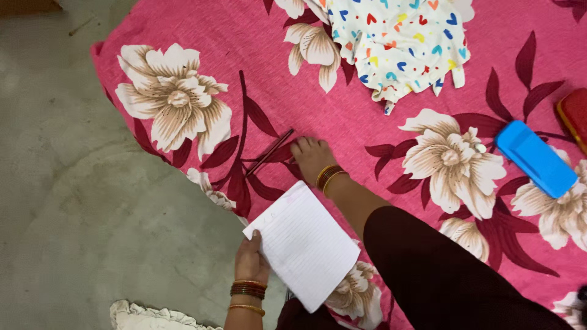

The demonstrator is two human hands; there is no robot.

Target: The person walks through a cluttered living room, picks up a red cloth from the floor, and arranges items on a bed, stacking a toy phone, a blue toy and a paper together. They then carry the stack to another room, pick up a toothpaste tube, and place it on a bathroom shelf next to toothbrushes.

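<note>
My left hand, with bangles at the wrist, holds a white lined sheet of paper by its left edge, low in the view. My right hand, in a dark sleeve and with gold bangles, reaches out over a pink floral bedsheet. Its fingertips rest on the near end of two thin dark red sticks, perhaps pencils, which lie flat on the sheet. The fingers are not closed around them.
A white cloth with coloured hearts lies at the top. At the right are a blue oblong case and a red object with a gold edge. Grey floor lies left; a white frilled cloth lies bottom left.
</note>
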